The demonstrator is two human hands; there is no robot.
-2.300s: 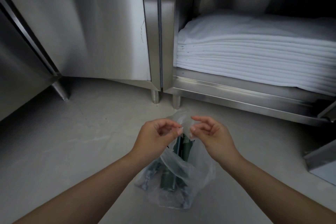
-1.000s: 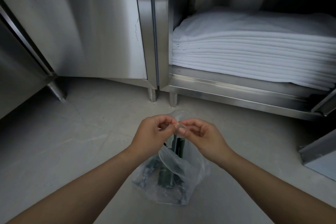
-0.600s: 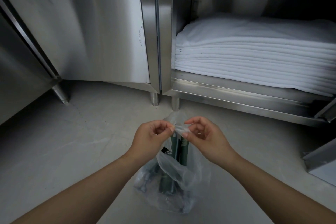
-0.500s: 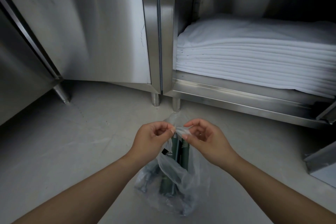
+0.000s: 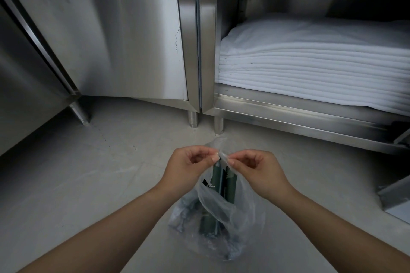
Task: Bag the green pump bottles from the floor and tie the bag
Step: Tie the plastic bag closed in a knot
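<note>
Steel cabinets [image 5: 124,29] fill the back wall, white folded linens [image 5: 310,66] stacked in the open one on the right, grey floor [image 5: 66,184] below. Compared with half a second ago, almost nothing shifts: the hands sit a touch closer together over the clear plastic bag [image 5: 233,217], which stands on the floor with the green pump bottles [image 5: 221,184] upright inside. Left hand [image 5: 186,170] and right hand [image 5: 257,170] are both curled, thumb and forefinger pinching the bag's gathered top, fingertips nearly touching.
</note>
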